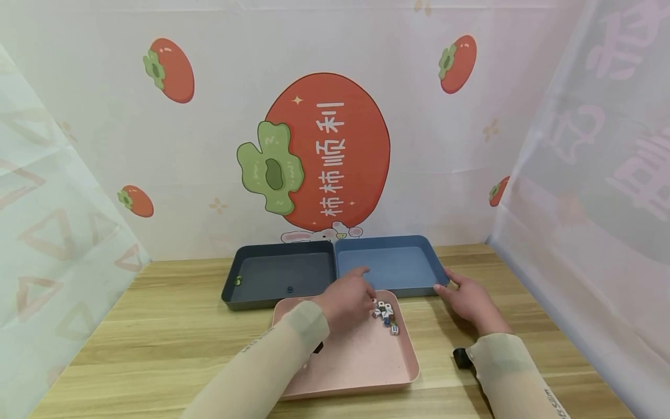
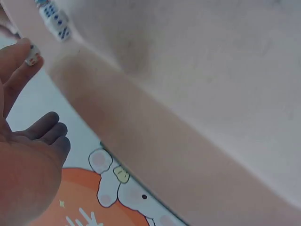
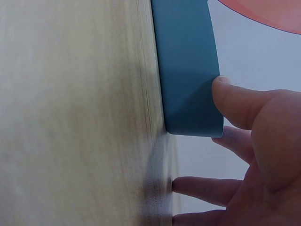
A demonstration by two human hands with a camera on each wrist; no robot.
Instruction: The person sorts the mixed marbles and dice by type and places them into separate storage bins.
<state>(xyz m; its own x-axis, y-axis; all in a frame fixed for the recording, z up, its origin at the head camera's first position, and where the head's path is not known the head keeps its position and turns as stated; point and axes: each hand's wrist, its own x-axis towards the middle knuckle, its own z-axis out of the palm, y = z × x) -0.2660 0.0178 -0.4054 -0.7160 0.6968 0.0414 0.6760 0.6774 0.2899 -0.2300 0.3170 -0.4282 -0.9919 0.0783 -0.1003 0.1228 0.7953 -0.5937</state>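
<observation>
Persimmon-print white backdrop (image 1: 419, 145), wood-grain tabletop (image 1: 173, 331)

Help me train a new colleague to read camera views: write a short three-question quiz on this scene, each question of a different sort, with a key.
1. Open question: what does the left hand pinch between its fingers?
2. True or false: the cluster of white dice lies in the dark tray.
3. Fill in the blank: the right hand touches the ____ tray.

Key:
1. A single white die, clearest in the left wrist view.
2. False; the cluster lies in the pink tray.
3. Blue; the thumb meets the rim of the blue tray near a corner.
</observation>
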